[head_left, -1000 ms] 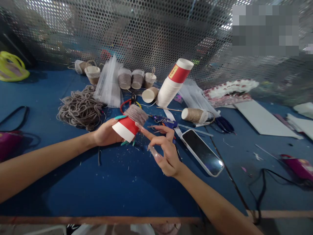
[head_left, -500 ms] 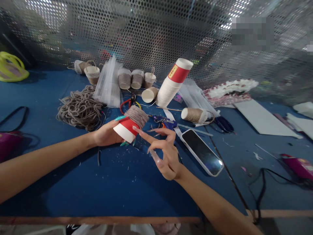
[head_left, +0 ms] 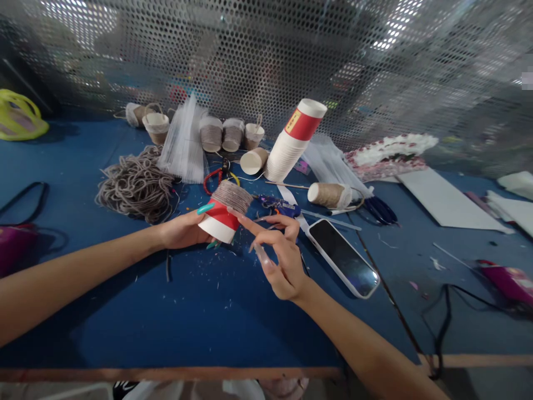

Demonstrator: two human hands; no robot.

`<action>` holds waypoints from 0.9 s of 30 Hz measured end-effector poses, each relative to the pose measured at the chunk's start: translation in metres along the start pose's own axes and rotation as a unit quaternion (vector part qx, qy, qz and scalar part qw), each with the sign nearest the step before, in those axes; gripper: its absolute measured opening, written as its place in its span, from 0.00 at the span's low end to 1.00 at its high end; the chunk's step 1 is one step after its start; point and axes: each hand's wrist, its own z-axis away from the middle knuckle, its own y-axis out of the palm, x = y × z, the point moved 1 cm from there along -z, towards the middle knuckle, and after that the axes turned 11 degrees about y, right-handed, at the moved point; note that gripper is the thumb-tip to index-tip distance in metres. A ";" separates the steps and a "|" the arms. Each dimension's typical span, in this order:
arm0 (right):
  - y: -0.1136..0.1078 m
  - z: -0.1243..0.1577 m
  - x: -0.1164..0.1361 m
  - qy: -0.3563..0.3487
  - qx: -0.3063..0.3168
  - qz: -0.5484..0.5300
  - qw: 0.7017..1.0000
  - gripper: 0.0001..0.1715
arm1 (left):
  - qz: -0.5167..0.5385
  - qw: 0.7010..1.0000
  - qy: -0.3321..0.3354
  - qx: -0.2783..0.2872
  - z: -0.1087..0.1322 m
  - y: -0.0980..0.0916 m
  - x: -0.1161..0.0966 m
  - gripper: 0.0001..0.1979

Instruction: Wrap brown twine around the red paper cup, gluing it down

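My left hand (head_left: 183,229) grips a red and white paper cup (head_left: 220,219) held on its side, its upper half wound with grey-brown twine (head_left: 231,195). My right hand (head_left: 280,260) hovers just right of the cup. Its index finger stretches out and touches the cup's side, while the other fingers are spread and curled with nothing in them.
On the blue table (head_left: 208,311) lie a heap of loose twine (head_left: 137,184), a leaning stack of paper cups (head_left: 293,141), several twine-wrapped cups (head_left: 222,134), a twine spool (head_left: 328,194), a glue gun (head_left: 281,205), red pliers (head_left: 216,175) and a phone (head_left: 343,257). A perforated metal screen (head_left: 266,55) stands behind.
The cup has turned more upright in my left hand. My right hand drew slightly closer to it, index finger still against its side.
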 end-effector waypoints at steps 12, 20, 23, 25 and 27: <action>0.003 0.003 -0.003 -0.051 -0.098 -0.045 0.993 0.15 | -0.016 0.999 -0.018 -0.026 0.000 0.002 -0.002 0.30; 0.026 0.000 -0.019 0.047 -0.021 -0.136 0.989 0.56 | -0.063 0.997 -0.014 0.035 -0.001 0.010 -0.003 0.30; 0.025 -0.002 -0.018 0.040 -0.027 -0.164 0.985 0.48 | -0.079 0.995 -0.019 0.051 -0.003 0.016 -0.004 0.29; 0.023 -0.004 -0.017 0.035 -0.041 -0.156 0.986 0.47 | -0.075 0.996 -0.012 0.043 -0.004 0.017 -0.004 0.30; 0.022 -0.006 -0.016 0.042 -0.050 -0.128 0.990 0.48 | -0.068 0.997 0.007 0.030 -0.005 0.018 -0.003 0.35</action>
